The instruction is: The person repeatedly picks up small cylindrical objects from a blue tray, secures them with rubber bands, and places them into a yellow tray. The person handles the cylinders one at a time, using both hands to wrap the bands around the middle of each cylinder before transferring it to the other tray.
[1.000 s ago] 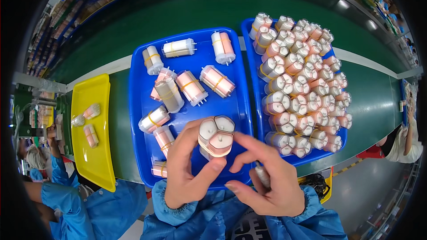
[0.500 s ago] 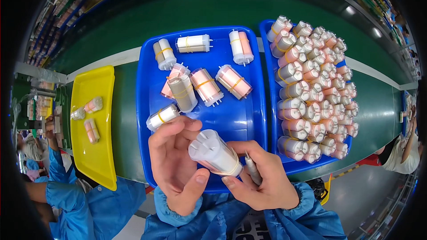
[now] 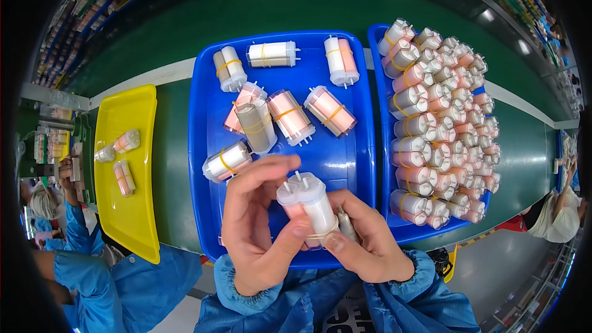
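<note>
Between my hands, above the near part of a blue tray [image 3: 196, 148], is a rubber-banded bundle of white and pink cylinders [image 3: 317, 209] with a white plastic end cap. The cap faces up and its pins stick out. My left hand [image 3: 259, 228] holds the bundle from the left, its thumb on the pink cylinder and its fingers curled behind. On the lower right side, my right hand [image 3: 370, 240] grips it near the yellow band. A slim grey metal tool [image 3: 346, 225] is also tucked in that hand; its lower end is hidden by the fingers.
Several similar bundles [image 3: 290, 117] lie loose in the blue tray. A second blue tray [image 3: 385, 108] on the right is packed with rows of them. To the left, a yellow tray [image 3: 105, 191] holds a few smaller pieces. A co-worker's blue sleeve [image 3: 92, 277] is at lower left.
The bundle has been tipped more upright, so its capped end now points up and shows its pins. My left thumb has moved onto its side.
</note>
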Demonstrator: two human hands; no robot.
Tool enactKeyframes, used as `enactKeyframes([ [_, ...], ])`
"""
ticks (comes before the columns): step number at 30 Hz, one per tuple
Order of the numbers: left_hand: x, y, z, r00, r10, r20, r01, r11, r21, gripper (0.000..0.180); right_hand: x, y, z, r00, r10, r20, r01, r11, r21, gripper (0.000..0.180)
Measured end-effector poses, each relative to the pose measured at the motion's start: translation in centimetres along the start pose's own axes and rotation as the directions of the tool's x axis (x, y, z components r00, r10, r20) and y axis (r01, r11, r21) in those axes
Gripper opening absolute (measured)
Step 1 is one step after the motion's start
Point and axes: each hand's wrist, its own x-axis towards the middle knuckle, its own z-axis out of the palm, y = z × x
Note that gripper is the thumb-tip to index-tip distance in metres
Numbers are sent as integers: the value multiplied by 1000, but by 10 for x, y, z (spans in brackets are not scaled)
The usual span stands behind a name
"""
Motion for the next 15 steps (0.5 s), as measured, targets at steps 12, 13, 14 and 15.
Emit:
enactKeyframes([
  [12,-4,6,1,970,-190,149,218,953,-208,69,-2,8,1,993,-101,-59,82,962,-261,33],
  [13,-4,6,2,974,-181,133,206,957,-206,71,-3,10,2,989,-135,-66,111,951,-289,32],
  [14,-4,5,3,978,-172,117,193,960,-204,73,-4,11,3,983,-171,-74,139,938,-316,32],
  [15,-4,5,4,978,-180,108,199,957,-210,74,-5,10,4,984,-157,-89,121,940,-320,32],
])
